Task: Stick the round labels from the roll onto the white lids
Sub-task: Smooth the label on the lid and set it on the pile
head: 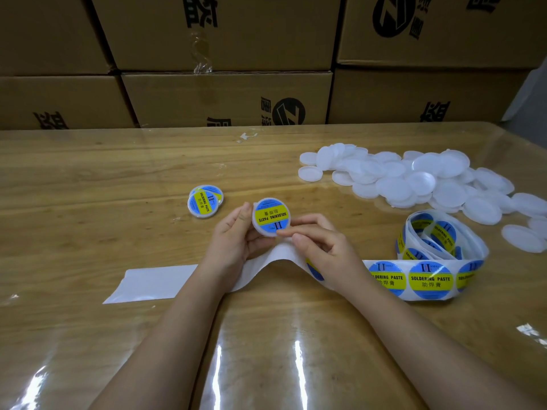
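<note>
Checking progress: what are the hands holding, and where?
One labelled lid, by its rim: left hand at its left edge, right hand at its lower edge.

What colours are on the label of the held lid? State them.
The label on the white lid is blue with a yellow band of dark text; head view.

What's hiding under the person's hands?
The white paper strip humps up beneath the left hand and right hand, which hold a lid. One label peeks out under the right wrist; its other half is covered.
</note>
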